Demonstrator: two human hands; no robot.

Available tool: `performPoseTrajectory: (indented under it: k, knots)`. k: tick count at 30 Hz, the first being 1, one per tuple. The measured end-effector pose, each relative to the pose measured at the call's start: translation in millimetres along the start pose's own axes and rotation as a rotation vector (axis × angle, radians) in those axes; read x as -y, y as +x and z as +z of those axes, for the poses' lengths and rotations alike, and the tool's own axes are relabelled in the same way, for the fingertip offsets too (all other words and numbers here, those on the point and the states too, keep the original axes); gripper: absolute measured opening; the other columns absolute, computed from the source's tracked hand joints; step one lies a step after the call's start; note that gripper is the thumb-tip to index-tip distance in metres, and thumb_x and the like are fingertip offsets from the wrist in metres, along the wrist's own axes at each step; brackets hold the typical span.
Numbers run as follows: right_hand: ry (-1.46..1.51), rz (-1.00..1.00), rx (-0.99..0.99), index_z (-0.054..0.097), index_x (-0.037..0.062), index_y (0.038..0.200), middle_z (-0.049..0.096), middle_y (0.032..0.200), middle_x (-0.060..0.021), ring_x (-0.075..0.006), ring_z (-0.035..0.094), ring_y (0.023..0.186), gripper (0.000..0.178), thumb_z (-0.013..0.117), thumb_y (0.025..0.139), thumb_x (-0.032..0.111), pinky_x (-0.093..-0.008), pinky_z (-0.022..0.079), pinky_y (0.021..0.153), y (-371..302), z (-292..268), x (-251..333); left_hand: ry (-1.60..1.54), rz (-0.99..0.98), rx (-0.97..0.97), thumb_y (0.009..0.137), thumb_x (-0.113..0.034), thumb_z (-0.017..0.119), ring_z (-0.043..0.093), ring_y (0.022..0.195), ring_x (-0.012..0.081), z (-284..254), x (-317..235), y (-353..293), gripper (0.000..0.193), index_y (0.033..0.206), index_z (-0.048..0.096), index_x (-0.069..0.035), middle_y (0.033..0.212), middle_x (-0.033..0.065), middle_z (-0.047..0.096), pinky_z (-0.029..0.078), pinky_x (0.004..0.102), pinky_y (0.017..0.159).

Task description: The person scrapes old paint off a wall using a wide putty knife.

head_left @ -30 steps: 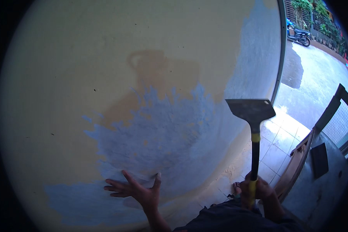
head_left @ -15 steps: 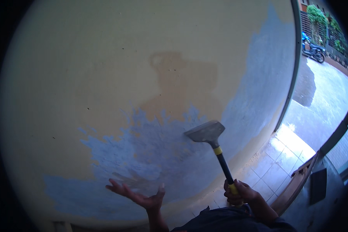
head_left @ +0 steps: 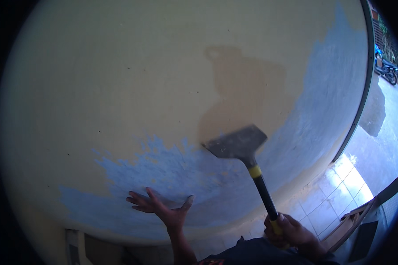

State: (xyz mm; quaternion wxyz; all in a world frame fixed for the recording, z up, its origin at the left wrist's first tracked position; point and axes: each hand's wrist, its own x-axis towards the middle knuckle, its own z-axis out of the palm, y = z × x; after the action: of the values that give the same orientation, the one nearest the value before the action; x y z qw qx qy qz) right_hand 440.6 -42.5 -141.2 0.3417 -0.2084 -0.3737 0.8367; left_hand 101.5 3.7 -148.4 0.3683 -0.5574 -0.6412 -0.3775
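Note:
My right hand is wrapped round the handle of a long-handled scraper, black with yellow bands. The wide grey scraper head is tilted, its left corner at the ragged upper border of the bared patch; whether the blade touches the wall cannot be made out. Cream paint covers the upper wall, while a bluish-grey bared area stretches along its lower part and climbs at the right. Lower down, my left hand is open before the grey area, fingers spread and holding nothing.
A dark vertical edge strip ends the wall at the right. Beyond it are a concrete yard and a parked motorcycle. Pale floor tiles and a wooden frame lie at the lower right. My shadow falls on the wall.
The view has swung left, so the wall and yard sit farther right. The scraper head looks larger and its handle lower right. My left hand's fingers have lifted and spread more.

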Motion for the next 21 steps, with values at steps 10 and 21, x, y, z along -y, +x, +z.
performPoseTrajectory:
  k: [10, 21]
  knots:
    - [0.115, 0.074, 0.005, 0.041, 0.0068, 0.093, 0.039, 0.061, -0.0021, -0.0088, 0.035, 0.046, 0.046, 0.033, 0.098, 0.052, -0.0237, 0.030, 0.040, -1, 13, 4, -0.024, -0.009, -0.011, 0.054, -0.074, 0.073, -0.010, 0.140, 0.0480, 4, -1, 4, 0.125, 0.150, 0.015, -0.018, 0.154, 0.0236, -0.003, -0.008, 0.0711, 0.101]
    - [0.077, -0.012, 0.060, 0.043, 0.0072, 0.094, 0.036, 0.058, 0.0024, -0.0061, 0.036, 0.045, 0.046, 0.029, 0.100, 0.050, -0.0208, 0.033, 0.040, 19, 12, 16, 0.012, -0.025, -0.018, 0.055, -0.076, 0.071, -0.010, 0.140, 0.0475, 6, 4, 4, 0.124, 0.150, 0.015, -0.019, 0.154, 0.0233, -0.002, -0.008, 0.0707, 0.101]
